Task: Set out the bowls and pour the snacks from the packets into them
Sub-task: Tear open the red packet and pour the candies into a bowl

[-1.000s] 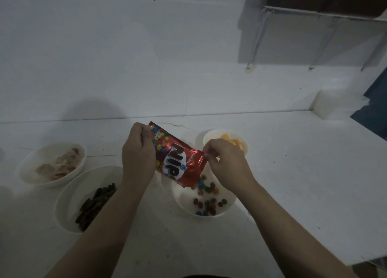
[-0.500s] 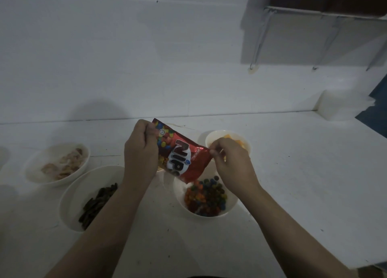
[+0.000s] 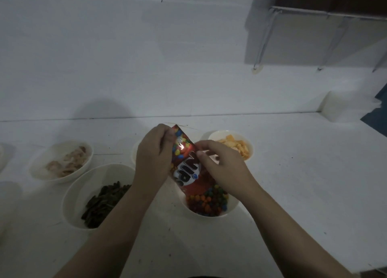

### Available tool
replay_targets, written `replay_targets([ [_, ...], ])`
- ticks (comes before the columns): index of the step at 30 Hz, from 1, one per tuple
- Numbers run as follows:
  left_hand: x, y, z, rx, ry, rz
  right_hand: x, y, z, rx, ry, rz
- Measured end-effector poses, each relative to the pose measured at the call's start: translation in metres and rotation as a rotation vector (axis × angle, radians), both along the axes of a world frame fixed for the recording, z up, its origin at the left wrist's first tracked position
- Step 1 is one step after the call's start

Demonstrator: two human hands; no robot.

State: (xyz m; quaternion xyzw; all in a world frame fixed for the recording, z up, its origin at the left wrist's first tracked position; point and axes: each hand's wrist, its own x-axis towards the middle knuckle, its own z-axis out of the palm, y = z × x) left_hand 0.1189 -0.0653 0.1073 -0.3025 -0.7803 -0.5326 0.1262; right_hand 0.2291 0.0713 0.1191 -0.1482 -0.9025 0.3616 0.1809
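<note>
- Here, in the head view, the left hand (image 3: 154, 158) grips the red packet (image 3: 187, 166) by its upper end, fingers curled round it.
- The right hand (image 3: 223, 167) pinches the packet's side (mouth tilted down) over the bowl of coloured candies (image 3: 206, 202).
- Three other filled bowls sit on the white counter (image 3: 293, 183): dark sticks (image 3: 100, 196), pale pieces (image 3: 62, 161), orange chips (image 3: 234, 144).

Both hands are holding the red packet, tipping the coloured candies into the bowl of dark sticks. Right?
Not quite. In the head view the left hand and right hand do hold the red packet, but its mouth is over the candy bowl, where the coloured candies lie. The bowl of dark sticks sits to the left, apart from it.
</note>
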Motion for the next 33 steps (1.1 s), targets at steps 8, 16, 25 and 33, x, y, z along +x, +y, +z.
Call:
replay_targets([
  [8, 0.006, 0.012, -0.005, -0.090, 0.251, -0.062, 0.002, -0.002, -0.012, -0.249, 0.102, 0.025],
  [16, 0.010, 0.016, -0.004, 0.042, -0.239, -0.329, 0.027, 0.008, -0.026, -0.516, 0.174, -0.031],
  [25, 0.017, 0.027, 0.000, 0.115, -0.198, -0.330, 0.041, 0.017, -0.031, -0.700, 0.173, -0.061],
  [33, 0.023, 0.035, 0.004, 0.081, 0.119, -0.369, 0.033, 0.027, -0.007, -0.515, 0.309, -0.012],
])
